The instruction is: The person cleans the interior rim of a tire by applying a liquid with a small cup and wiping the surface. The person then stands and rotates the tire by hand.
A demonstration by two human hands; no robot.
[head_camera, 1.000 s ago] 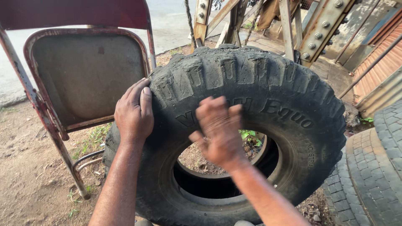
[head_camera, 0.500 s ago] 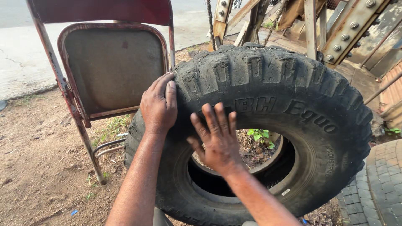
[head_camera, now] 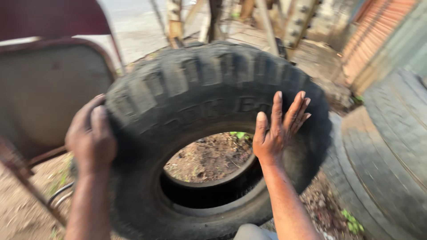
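Head view, blurry w/ motion. A big black tyre (head_camera: 213, 129) w/ chunky tread blocks is standing upright on the dirt ground (head_camera: 209, 158), filling the centre of the frame; its open middle is showing soil and a bit of green behind. Raised lettering is running along the sidewall but it's smeared.

Left hand (head_camera: 91, 138) is gripping the tyre's upper-left shoulder, fingers curled over the tread edge, thumb side toward the camera — closed onto the rubber, forearm coming up from bottom-left.

Right hand (head_camera: 278, 131) is lying flat vs. the sidewall at the right of the hole, fingers (head_camera: 277, 109) spread apart and pointing up toward the tread, palm pressing on rubber, not wrapped round anything. Forearm is rising from the bottom edge, approx. centre-right.

Behind the tyre on the left, a metal folding chair (head_camera: 49, 89) w/ rusty reddish frame and a grey worn seat panel is standing just beside it; can't tell if they're touching. At right, a second tyre (head_camera: 391, 146) w/ finer tread is lying close to the first, its edge near the big tyre's lower right. Top of frame: rusty steel beams (head_camera: 296, 22) w/ bolts, and a brick-red wall (head_camera: 378, 35) at top right.
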